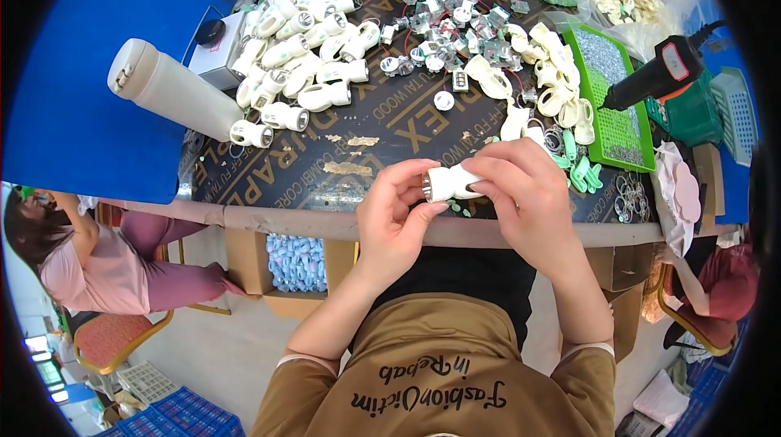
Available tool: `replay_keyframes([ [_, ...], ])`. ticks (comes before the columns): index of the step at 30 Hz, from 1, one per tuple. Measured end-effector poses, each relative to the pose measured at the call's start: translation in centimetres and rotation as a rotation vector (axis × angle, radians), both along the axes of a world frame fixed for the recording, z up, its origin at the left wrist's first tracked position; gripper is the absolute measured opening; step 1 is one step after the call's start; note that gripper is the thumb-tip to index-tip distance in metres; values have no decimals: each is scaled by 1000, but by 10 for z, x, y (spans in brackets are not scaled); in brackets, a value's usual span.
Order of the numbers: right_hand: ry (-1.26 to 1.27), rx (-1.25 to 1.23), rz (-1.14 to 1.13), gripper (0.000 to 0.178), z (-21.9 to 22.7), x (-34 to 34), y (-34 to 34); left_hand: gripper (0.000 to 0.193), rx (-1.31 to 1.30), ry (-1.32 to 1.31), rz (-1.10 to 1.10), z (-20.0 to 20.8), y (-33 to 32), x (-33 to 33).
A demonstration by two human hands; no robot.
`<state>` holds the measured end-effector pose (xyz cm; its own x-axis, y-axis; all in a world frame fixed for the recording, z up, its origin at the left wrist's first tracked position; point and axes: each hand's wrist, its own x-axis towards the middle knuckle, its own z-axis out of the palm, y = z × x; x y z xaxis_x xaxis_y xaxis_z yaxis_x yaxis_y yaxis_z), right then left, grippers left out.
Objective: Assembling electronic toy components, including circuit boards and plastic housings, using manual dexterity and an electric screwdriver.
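Observation:
A small white toy flashlight [447, 183] lies level between my two hands, over the table's near edge. My left hand [390, 217] pinches its silvery lens end with thumb and fingers. At the other end, my right hand [525, 193] closes its fingertips round the body and partly hides it. Left of centre is a heap of similar white flashlights [329, 71]. Lens units with small circuit parts and red wires [443, 26] lie at the back middle. Beside them are cream half shells [557, 71]. Mint-green pieces [584, 175] and metal rings [630, 197] are right of my right hand.
A green tray [645, 159] of small screws sits at the right, with a black electric screwdriver [659, 75] over it. At the left stand a white bottle [171, 87] and a box with a black knob [218, 43]. Other people [106, 258] sit on both sides.

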<state>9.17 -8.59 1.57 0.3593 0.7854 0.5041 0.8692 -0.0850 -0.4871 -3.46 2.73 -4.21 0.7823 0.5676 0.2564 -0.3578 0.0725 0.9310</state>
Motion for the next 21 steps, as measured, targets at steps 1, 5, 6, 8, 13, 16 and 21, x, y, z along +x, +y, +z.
replay_keyframes([
  [1, 3, -3, 1, 22, 0, 1, 0, 41, -6, -4, 2, -1, 0, 0],
  [5, 17, -8, -1, 23, 2, 0, 1, 41, -11, -24, 11, -2, 1, 0],
  [6, 17, -9, -1, 23, 2, -1, 1, 41, -11, -24, 12, -2, 1, 0],
  [8, 33, -13, 4, 23, 1, -2, 2, 41, -10, -14, 8, -2, 1, 0],
  [13, 27, 15, 1, 22, -1, -3, 4, 38, 62, 21, 54, 0, 4, 0],
  [16, 64, 44, 7, 22, -4, -3, 1, 36, 295, 88, 125, 0, 6, -2],
  [21, 413, 2, 91, 38, -6, -10, -9, 33, 207, 68, 50, 4, 3, -4],
])
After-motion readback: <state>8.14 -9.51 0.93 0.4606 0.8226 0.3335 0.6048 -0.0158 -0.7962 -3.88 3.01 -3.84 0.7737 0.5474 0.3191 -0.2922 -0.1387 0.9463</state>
